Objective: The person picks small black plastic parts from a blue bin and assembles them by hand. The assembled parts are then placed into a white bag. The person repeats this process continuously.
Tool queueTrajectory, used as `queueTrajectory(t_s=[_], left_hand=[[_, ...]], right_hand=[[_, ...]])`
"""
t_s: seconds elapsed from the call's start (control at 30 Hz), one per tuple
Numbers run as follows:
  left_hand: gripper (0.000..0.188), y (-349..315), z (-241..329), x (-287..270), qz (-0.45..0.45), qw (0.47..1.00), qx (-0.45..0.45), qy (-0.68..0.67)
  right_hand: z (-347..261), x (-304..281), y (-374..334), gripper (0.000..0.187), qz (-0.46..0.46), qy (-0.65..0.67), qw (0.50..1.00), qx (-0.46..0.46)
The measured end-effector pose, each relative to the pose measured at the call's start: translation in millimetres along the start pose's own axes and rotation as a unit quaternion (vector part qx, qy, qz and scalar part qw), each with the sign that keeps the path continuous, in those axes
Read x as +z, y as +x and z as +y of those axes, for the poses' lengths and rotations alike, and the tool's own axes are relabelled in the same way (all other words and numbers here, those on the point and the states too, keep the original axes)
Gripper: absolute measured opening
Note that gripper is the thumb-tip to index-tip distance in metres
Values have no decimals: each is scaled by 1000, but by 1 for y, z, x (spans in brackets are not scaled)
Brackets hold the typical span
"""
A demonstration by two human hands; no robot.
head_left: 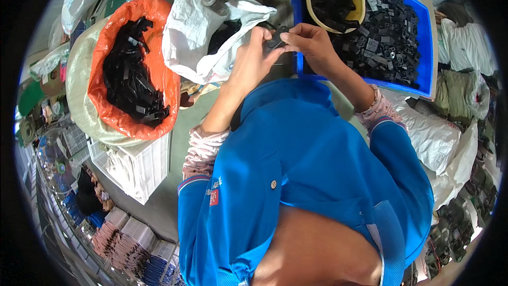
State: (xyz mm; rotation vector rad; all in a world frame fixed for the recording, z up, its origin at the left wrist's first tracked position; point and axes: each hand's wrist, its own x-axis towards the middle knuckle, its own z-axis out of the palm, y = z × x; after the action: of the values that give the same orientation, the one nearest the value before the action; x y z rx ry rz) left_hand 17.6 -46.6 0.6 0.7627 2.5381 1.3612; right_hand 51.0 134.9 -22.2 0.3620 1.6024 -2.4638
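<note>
Both of my hands meet in front of me over the bench, fingers bent round one small black plastic part (274,41). My left hand (255,55) grips it from the left, thumb on the near side. The fingertips of my right hand (309,42) pinch at its right end; what else they may hold is too small to make out. To the left of my hands stands an open white bag (185,32) with black pieces inside. Right of them is a blue tray (427,47) heaped with small black blocks (389,47).
A yellow bin (362,0) of longer black parts rests in the blue tray's far left corner. Further left, an orange-lined sack (172,82) holds black strips, with a white plastic crate (145,177) below it. Silvery bags (431,132) lie at the right.
</note>
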Motion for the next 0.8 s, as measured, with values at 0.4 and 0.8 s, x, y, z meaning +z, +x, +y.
queueTrajectory(t_s=[0.4, 0.8], left_hand=[[22, -8, -17, -7, -3, 998, -25, -58], [30, 3, -23, -11, 67, 982, 44, -171]], right_hand=[[-53, -63, -35, 23, 201, -518, 764, -328], [-75, -77, -65, 19, 222, -243, 929, -171]])
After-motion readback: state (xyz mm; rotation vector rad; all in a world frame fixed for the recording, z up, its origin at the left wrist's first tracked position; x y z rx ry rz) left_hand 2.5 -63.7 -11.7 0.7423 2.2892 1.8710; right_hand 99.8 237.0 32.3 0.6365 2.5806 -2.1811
